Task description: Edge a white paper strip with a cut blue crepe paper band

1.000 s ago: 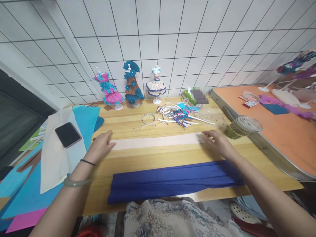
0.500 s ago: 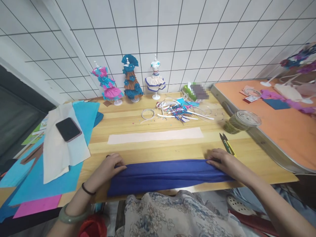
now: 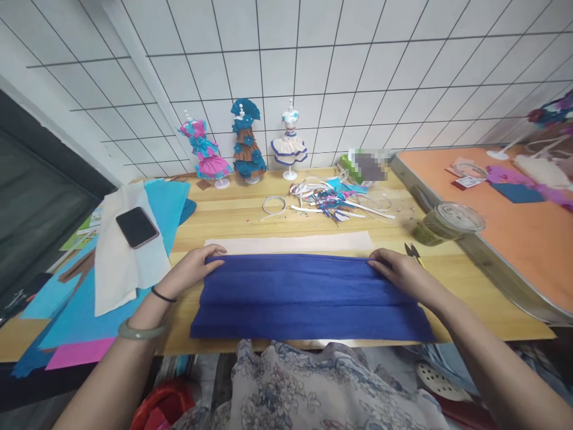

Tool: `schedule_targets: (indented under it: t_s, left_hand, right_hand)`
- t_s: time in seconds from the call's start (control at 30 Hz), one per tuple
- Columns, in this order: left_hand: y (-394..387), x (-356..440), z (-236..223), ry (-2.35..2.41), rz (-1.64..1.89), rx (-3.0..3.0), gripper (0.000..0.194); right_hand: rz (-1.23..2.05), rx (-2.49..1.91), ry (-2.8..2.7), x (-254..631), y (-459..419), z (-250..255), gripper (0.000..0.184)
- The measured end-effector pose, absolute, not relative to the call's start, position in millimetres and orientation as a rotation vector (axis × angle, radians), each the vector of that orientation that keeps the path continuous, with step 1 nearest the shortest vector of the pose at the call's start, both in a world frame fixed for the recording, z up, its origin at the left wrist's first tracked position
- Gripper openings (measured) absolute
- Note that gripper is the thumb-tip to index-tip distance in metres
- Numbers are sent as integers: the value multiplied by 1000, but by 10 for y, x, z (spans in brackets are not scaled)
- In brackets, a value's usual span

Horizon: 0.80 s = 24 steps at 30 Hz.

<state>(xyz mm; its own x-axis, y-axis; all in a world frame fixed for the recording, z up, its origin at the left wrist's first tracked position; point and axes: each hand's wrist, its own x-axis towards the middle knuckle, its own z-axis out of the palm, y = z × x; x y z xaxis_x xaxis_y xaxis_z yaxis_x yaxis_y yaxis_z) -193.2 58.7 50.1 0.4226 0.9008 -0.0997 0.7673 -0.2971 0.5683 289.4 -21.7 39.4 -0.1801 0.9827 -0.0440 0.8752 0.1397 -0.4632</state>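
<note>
A wide sheet of dark blue crepe paper (image 3: 304, 298) lies spread over the front of the table, creased along its length. My left hand (image 3: 197, 266) pinches its far left corner between thumb and fingers. At the far right corner, my right hand (image 3: 396, 269) grips the same edge. Just beyond that edge lies a pale pink paper strip (image 3: 290, 243), its near side partly covered by the blue sheet. Yellow-handled thread snips (image 3: 414, 253) rest beside my right hand, partly hidden by it.
Three miniature dress forms in paper dresses, one pink and blue (image 3: 208, 155), stand along the wall. Paper scraps (image 3: 333, 200) and a wire ring (image 3: 274, 205) lie before them. A lidded plastic cup (image 3: 447, 224) is at right. A phone (image 3: 137, 227) sits on stacked paper at left.
Both hands have come back from the pink strip to the blue crepe paper, taken hold of its far edge, and unfolded it away from me up to the strip.
</note>
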Motion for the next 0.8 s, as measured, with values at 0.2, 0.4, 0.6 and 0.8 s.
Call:
schedule_targets:
  t_s: [0.2, 0.4, 0.6, 0.8]
  left_hand:
    - [686, -1978, 532, 1398, 443, 2204, 23]
    - [521, -1981, 620, 1386, 486, 2381, 12]
    - [168, -2087, 391, 1330, 282, 2454, 16]
    - [188, -2066, 394, 1336, 284, 2449, 29]
  right_hand:
    - [447, -1743, -2156, 2942, -178, 429, 23]
    - [200, -1607, -2235, 2921, -289, 459, 18]
    - [381, -1546, -2339, 2837, -655, 364, 18]
    - [471, -1607, -2275, 2936, -668, 295, 27]
